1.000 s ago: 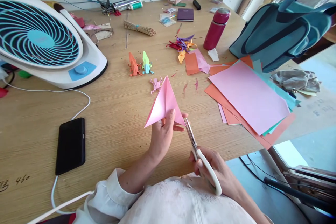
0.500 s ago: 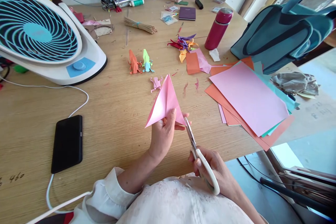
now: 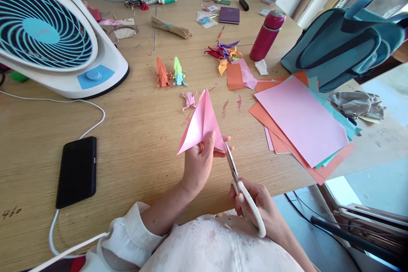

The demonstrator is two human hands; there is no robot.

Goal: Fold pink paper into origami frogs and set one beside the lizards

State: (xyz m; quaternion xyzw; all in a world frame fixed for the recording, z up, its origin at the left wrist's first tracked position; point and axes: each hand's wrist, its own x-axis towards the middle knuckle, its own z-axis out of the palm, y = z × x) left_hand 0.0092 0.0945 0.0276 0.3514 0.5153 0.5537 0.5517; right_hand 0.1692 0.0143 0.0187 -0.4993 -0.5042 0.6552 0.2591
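"What is the left hand [image 3: 197, 168] doing?"

"It's pinching the folded pink paper [image 3: 204, 121] over the desk [image 3: 134, 136]. The thumb is pressing on top, maybe so the paper isn't slipping."

"And the right hand [image 3: 263, 204]?"

"It's gripping the scissors [image 3: 250, 202] by the white handle, so the blades are pointing at the paper's corner."

"What's out past them?"

"A tiny pink animal [image 3: 190, 100] is sitting near the paper's tip. Big sheets [image 3: 302, 119] are lying piled on the right, maybe for easy reaching."

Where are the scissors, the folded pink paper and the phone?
scissors [image 3: 252, 209], head view, on the white handle
folded pink paper [image 3: 199, 126], head view, left panel
phone [image 3: 77, 172], head view, dark screen
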